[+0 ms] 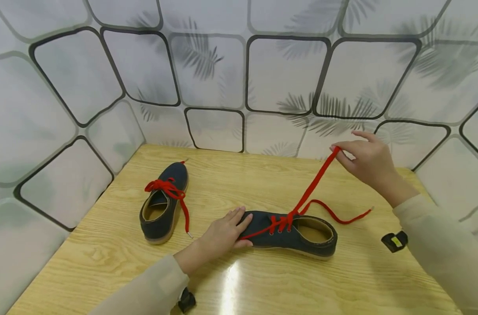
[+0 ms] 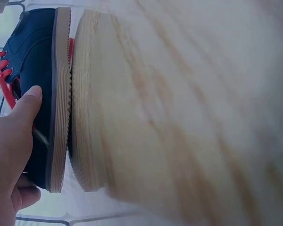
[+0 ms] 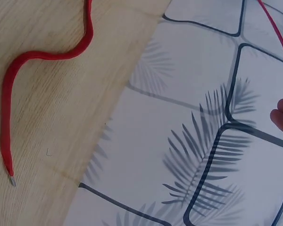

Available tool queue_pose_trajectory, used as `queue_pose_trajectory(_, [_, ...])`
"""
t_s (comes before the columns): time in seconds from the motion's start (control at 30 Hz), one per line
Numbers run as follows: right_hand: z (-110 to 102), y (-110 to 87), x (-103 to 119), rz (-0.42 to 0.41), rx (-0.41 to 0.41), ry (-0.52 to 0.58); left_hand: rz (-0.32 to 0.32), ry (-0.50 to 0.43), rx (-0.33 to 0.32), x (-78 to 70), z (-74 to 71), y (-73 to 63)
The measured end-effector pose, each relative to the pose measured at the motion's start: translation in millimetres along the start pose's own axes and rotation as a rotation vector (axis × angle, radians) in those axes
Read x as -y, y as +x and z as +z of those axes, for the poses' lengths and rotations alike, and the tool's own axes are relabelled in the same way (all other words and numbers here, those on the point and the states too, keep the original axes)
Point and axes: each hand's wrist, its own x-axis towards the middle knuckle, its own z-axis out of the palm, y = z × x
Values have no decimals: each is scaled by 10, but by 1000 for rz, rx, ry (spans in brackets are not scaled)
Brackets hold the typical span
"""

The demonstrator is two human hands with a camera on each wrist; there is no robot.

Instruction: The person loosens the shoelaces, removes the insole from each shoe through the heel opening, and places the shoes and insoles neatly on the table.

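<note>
A dark blue shoe (image 1: pixel 268 238) with red laces lies on the table, its toe to the left. My left hand (image 1: pixel 223 232) holds the toe, thumb along the near side in the left wrist view. One strand with its metal tip (image 2: pixel 41 137) runs down to that thumb. Above and right of the shoe, my right hand (image 1: pixel 369 159) pinches a red lace (image 1: pixel 317 180) drawn straight up from the knot (image 1: pixel 291 216). Whether that lace is doubled, I cannot tell. Another lace end (image 1: pixel 337 218) curves loosely on the table behind the heel.
A matching shoe (image 1: pixel 157 221) stands at the left, its red lace tied in a bow with one end hanging onto the table (image 1: pixel 117 262). Patterned padded-looking walls (image 1: pixel 207 87) enclose the table's back and sides. Black straps with small devices (image 1: pixel 395 241) are on both wrists.
</note>
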Motion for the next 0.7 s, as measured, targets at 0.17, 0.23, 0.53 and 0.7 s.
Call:
queue_pose_trajectory(0.17, [-63, -12, -116, 246, 69, 31, 9, 12, -6, 6, 3, -3])
queue_pose_trajectory(0.23, [-107, 1, -158, 425, 154, 106, 14, 24, -12, 6, 6, -4])
queue_pose_trajectory(0.53, [-235, -38, -493, 1124, 348, 571, 16, 24, -30, 8, 17, -13])
queue_pose_trajectory(0.7, [-225, -180, -667, 1318, 186, 718, 18, 26, -30, 6, 20, -22])
